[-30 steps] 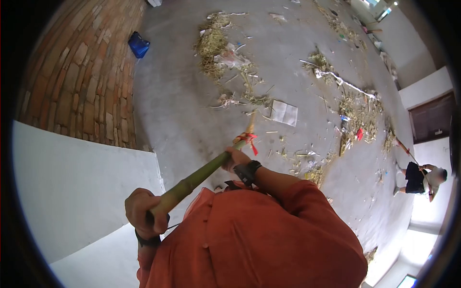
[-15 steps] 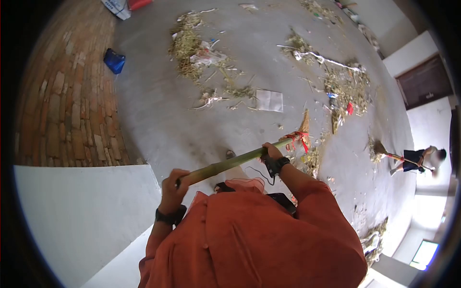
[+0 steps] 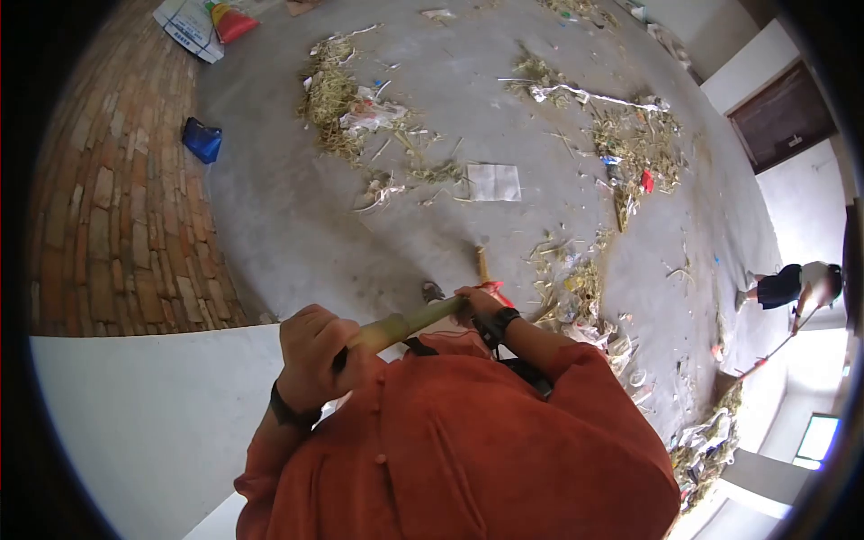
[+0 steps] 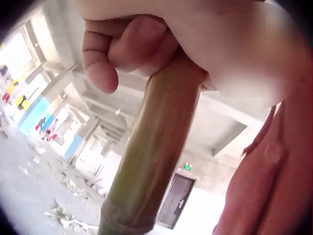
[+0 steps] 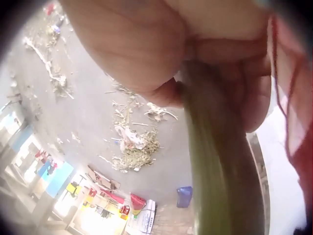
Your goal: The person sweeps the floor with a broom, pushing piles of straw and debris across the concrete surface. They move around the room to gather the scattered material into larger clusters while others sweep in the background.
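Both hands clamped on the bamboo broom handle (image 3: 405,324), left hand (image 3: 310,351) high, right hand (image 3: 474,301) low, straw litter (image 3: 333,94) across concrete floor (image 3: 297,225)

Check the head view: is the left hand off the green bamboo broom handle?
No. The left hand grips the upper end of the green bamboo broom handle, fingers wrapped round it, while the right hand holds it lower down.

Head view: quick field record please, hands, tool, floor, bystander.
left hand: grips the upper end of the bamboo broom handle
right hand: grips the handle lower down, by the red tie
floor: concrete floor, scattered straw and litter, flat paper sheet, blue bag by the brick wall
bystander: second person with another broom, far right
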{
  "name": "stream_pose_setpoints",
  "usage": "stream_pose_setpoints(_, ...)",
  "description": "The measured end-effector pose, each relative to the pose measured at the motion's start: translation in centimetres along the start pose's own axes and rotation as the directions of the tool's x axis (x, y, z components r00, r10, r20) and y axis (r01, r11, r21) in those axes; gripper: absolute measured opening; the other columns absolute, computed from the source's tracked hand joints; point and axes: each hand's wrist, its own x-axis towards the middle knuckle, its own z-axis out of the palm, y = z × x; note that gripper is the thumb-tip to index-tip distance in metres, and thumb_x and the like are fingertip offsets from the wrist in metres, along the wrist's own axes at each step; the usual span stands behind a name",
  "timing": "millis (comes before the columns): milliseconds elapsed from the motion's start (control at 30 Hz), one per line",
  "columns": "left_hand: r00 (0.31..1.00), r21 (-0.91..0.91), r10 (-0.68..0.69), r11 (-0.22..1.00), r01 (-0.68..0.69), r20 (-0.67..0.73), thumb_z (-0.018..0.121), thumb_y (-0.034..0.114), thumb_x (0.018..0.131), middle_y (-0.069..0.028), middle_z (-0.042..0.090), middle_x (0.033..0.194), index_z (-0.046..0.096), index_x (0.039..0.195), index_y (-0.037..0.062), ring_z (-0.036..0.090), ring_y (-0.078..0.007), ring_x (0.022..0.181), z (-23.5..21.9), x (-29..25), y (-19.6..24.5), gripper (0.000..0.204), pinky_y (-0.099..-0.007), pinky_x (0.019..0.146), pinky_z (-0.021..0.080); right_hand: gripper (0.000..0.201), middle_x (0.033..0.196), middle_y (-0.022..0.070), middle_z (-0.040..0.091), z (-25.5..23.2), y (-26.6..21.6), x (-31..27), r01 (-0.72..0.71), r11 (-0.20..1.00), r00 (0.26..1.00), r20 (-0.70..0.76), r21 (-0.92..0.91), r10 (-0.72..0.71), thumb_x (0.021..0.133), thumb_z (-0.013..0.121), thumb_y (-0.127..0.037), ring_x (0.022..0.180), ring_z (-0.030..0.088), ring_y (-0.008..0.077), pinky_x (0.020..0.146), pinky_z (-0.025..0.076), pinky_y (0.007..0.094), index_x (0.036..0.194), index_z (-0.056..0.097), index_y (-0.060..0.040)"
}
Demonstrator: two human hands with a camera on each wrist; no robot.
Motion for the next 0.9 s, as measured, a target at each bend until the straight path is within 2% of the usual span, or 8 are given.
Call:
stream_pose_setpoints(67, 1.0, 0.016, -0.008, 1.0, 0.008, -0.002, 0.053, 0.002, 0.064, -0.0087, 0.05, 0.059, 0.052, 0.074, 0.0038, 0.05, -0.0259, 0.05, 1.8, -1.9, -1.2, 0.01, -0.0339, 0.049, 0.04, 0.028, 0.067, 0.0149, 0.056, -4.4, 0.9, 3.3, 0.01, 0.991, 0.998, -0.057, 0.13, -0.003, 0.084, 0.045, -0.027, 0.056, 0.057, 0.026, 0.058, 0.05, 0.0382, 0.075, 0.051, -0.0009)
stream_pose_setpoints(200, 0.974, 0.003, -0.214, 0.977, 0.214, 0.077, 0.056, 0.004, 0.071, -0.0083, 0.053, 0.058, 0.054, 0.083, 0.0069, 0.053, -0.0264, 0.051, 5.1, -7.1, -2.7, 0.012, -0.0346, 0.049, 0.042, 0.023, 0.075, 0.013, 0.053, -9.5, -0.6, 4.5, 0.183, 0.958, 0.953, -0.2, -0.22, -0.228, 0.085, 0.05, -0.025, 0.065, 0.057, 0.0262, 0.057, 0.051, 0.0426, 0.085, 0.045, -0.0023)
stream_pose_setpoints(267, 0.835, -0.022, -0.54, 0.838, 0.545, 0.106, 0.06, 0.009, 0.072, -0.0074, 0.058, 0.064, 0.055, 0.082, 0.0076, 0.056, -0.0243, 0.054, 4.6, -9.7, -3.3, 0.011, -0.0319, 0.049, 0.044, 0.023, 0.077, 0.0138, 0.053, -8.6, -1.1, 3.7, 0.179, 0.923, 0.94, -0.217, -0.342, -0.263, 0.086, 0.048, -0.025, 0.07, 0.058, 0.0272, 0.06, 0.051, 0.0434, 0.087, 0.044, -0.0021)
stream_pose_setpoints(333, 0.821, -0.029, -0.569, 0.821, 0.571, 0.04, 0.058, 0.008, 0.074, -0.0087, 0.058, 0.065, 0.055, 0.082, 0.0054, 0.058, -0.0224, 0.056, 3.2, -9.7, -2.7, 0.009, -0.0303, 0.049, 0.045, 0.023, 0.085, 0.0149, 0.053, -5.8, -1.6, 3.6, 0.153, 0.973, 0.988, -0.06, 0.171, -0.144, 0.087, 0.046, -0.024, 0.078, 0.057, 0.0287, 0.067, 0.051, 0.0449, 0.093, 0.042, -0.0016)
stream_pose_setpoints(500, 0.932, 0.248, -0.141, 0.941, 0.231, -0.334, 0.055, 0.006, 0.069, -0.0061, 0.049, 0.056, 0.054, 0.075, 0.0039, 0.045, -0.0217, 0.043, -1.6, -6.7, -0.3, 0.007, -0.0315, 0.043, 0.039, 0.024, 0.094, 0.0158, 0.052, 3.8, -2.1, 3.0, 0.041, 0.952, 0.999, 0.019, 0.303, -0.049, 0.088, 0.045, -0.022, 0.083, 0.057, 0.0281, 0.068, 0.053, 0.0446, 0.098, 0.039, -0.0016)
stream_pose_setpoints(600, 0.942, 0.3, 0.107, 0.954, -0.007, -0.317, 0.05, 0.012, 0.071, -0.0061, 0.045, 0.054, 0.053, 0.073, 0.004, 0.042, -0.0223, 0.043, -3.8, -4.5, 1.6, 0.009, -0.0329, 0.043, 0.036, 0.021, 0.088, 0.0132, 0.053, 7.4, -1.1, 3.0, -0.042, 0.984, 0.998, 0.044, 0.176, 0.035, 0.086, 0.048, -0.023, 0.078, 0.058, 0.0271, 0.068, 0.053, 0.0433, 0.093, 0.042, -0.0033)
stream_pose_setpoints(833, 0.97, 0.253, 0.062, 0.967, 0.0, -0.234, 0.056, 0.016, 0.066, -0.0052, 0.044, 0.054, 0.051, 0.073, 0.0049, 0.041, -0.0221, 0.044, -1.7, -1.9, -0.5, 0.014, -0.0332, 0.043, 0.035, 0.02, 0.074, 0.0112, 0.055, 6.2, -1.7, 5.7, -0.129, 0.99, 0.989, 0.078, 0.057, 0.125, 0.084, 0.05, -0.022, 0.067, 0.059, 0.0262, 0.06, 0.051, 0.04, 0.083, 0.048, -0.0027)
stream_pose_setpoints(900, 0.971, 0.203, -0.007, 0.978, 0.057, -0.241, 0.056, 0.011, 0.067, -0.0066, 0.047, 0.056, 0.052, 0.074, 0.0053, 0.044, -0.0234, 0.046, -0.4, -2.1, -1.7, 0.01, -0.0344, 0.044, 0.036, 0.028, 0.077, 0.0151, 0.058, 4.6, -3.9, 6.3, 0.063, 0.954, 0.998, 0.012, -0.293, -0.062, 0.086, 0.042, -0.026, 0.068, 0.059, 0.0281, 0.061, 0.051, 0.0407, 0.085, 0.048, 0.0013)
